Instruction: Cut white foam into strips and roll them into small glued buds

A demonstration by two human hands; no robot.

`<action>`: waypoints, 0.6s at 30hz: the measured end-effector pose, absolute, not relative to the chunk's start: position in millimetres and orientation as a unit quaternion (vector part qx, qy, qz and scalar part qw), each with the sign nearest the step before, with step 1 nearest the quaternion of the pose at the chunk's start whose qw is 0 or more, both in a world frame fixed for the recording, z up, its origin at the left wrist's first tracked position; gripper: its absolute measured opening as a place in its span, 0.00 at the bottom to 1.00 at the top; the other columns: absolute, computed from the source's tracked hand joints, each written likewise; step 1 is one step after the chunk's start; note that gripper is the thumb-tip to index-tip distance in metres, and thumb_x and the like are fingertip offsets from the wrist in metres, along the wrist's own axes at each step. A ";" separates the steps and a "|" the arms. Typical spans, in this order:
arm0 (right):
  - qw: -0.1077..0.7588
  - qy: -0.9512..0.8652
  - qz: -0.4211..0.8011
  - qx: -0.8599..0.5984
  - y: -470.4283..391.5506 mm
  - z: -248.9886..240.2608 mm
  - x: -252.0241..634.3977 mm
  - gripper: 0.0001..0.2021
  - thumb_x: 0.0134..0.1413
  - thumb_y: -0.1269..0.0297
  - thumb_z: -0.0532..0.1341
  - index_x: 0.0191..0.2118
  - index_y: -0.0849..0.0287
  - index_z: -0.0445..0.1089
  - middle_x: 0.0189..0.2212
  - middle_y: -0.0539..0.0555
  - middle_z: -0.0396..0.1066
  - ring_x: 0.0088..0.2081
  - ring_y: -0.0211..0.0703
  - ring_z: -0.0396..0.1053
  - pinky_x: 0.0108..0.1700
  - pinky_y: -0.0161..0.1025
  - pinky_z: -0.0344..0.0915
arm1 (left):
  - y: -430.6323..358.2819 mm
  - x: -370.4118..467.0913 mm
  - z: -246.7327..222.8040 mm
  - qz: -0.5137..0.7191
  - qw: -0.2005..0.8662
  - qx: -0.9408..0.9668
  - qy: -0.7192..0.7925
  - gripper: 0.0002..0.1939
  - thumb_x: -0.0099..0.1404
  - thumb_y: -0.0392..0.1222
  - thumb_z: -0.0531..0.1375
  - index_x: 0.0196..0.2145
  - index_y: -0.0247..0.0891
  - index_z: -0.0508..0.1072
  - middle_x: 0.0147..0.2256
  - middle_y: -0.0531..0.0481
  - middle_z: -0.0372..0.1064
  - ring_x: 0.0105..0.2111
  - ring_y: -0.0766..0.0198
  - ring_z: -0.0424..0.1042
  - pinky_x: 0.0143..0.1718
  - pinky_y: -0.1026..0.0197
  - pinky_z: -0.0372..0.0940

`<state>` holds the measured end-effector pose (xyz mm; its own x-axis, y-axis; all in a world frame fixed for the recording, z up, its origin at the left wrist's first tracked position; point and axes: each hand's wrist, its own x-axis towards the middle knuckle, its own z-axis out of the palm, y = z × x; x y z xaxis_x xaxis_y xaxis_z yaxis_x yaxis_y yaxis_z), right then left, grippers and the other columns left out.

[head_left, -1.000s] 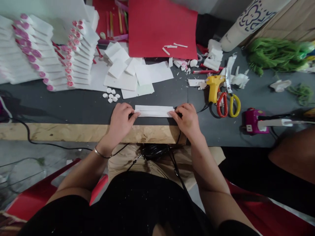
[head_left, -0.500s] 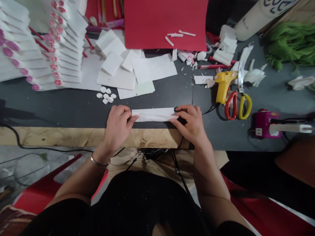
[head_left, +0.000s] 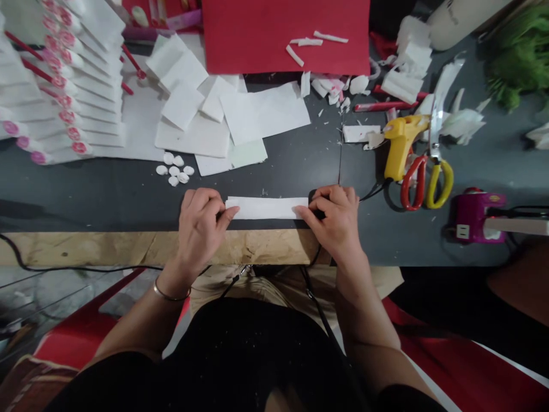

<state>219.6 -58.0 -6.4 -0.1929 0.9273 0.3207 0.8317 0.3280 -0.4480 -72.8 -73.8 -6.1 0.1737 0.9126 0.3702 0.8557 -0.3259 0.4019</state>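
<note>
A folded white paper strip (head_left: 266, 209) lies lengthwise along the near edge of the dark table. My left hand (head_left: 203, 220) pinches its left end between thumb and fingers. At the right end, my right hand (head_left: 332, 214) pinches the strip the same way, thumb on top. Several small white discs (head_left: 174, 171) lie just beyond my left hand. White paper sheets (head_left: 266, 111) are spread further back, in front of a red sheet (head_left: 285, 34) that bears thin white rolled pieces (head_left: 306, 42).
Rows of white paper pieces with pink tips (head_left: 79, 114) fill the left. To the right are a yellow glue gun (head_left: 398, 143), scissors (head_left: 435, 151), a purple power adapter (head_left: 478, 217), paper scraps (head_left: 330, 88) and green material (head_left: 521, 63). Another person's arm (head_left: 523, 274) shows at the right edge.
The strip's loose upper layer now lies flatter and straighter, with both hands still at its ends. The head view has shifted slightly, moving the surrounding items in the picture.
</note>
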 end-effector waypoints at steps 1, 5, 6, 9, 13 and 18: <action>0.279 -0.767 0.089 -0.571 -58.9 -5.4 220.2 0.19 0.69 0.51 0.67 0.28 0.55 0.72 0.40 0.55 0.76 0.44 0.53 0.67 0.46 0.51 0.60 | -73.9 -72.4 -6.1 0.282 0.054 0.761 0.581 0.18 0.76 0.50 0.63 0.28 0.42 0.68 0.37 0.47 0.73 0.36 0.57 0.66 0.41 0.51 0.64; 0.287 -0.766 0.094 -0.568 -61.6 -1.5 222.8 0.20 0.69 0.49 0.67 0.28 0.55 0.73 0.43 0.55 0.77 0.45 0.54 0.68 0.49 0.53 0.61 | -74.0 -71.2 -6.4 0.276 0.068 0.750 0.597 0.20 0.76 0.53 0.63 0.28 0.42 0.69 0.36 0.47 0.73 0.37 0.57 0.67 0.42 0.51 0.65; 0.286 -0.766 0.095 -0.568 -61.9 -1.0 223.1 0.20 0.69 0.49 0.67 0.28 0.54 0.73 0.43 0.55 0.78 0.45 0.54 0.69 0.49 0.53 0.61 | -73.9 -71.2 -6.4 0.271 0.071 0.748 0.601 0.21 0.76 0.54 0.63 0.27 0.42 0.69 0.36 0.47 0.73 0.37 0.57 0.67 0.42 0.51 0.65; 0.282 -0.764 0.099 -0.572 -62.3 -0.2 223.1 0.19 0.68 0.50 0.68 0.27 0.54 0.72 0.42 0.55 0.77 0.45 0.53 0.68 0.49 0.53 0.62 | -73.5 -72.1 -6.7 0.258 0.079 0.746 0.608 0.21 0.75 0.54 0.64 0.27 0.41 0.69 0.36 0.48 0.72 0.37 0.58 0.67 0.42 0.52 0.66; 0.278 -0.762 0.100 -0.577 -62.5 0.7 221.9 0.19 0.68 0.52 0.68 0.27 0.55 0.71 0.42 0.55 0.77 0.44 0.53 0.68 0.51 0.55 0.62 | -72.8 -73.4 -6.7 0.273 0.080 0.749 0.598 0.21 0.74 0.54 0.65 0.27 0.41 0.69 0.36 0.49 0.72 0.36 0.59 0.67 0.42 0.52 0.66; 0.268 -0.763 0.103 -0.579 -62.6 1.5 220.8 0.18 0.66 0.55 0.69 0.27 0.55 0.70 0.43 0.55 0.76 0.46 0.54 0.68 0.52 0.56 0.62 | -71.4 -73.5 -5.2 0.268 0.089 0.747 0.602 0.21 0.74 0.52 0.66 0.26 0.42 0.67 0.35 0.50 0.72 0.36 0.59 0.68 0.42 0.51 0.66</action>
<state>220.8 -62.6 1.5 -0.1853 0.9389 0.2900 0.8283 0.3080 -0.4680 -73.5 -71.4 -5.2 0.1324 0.9468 0.2934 0.8511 -0.2603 0.4559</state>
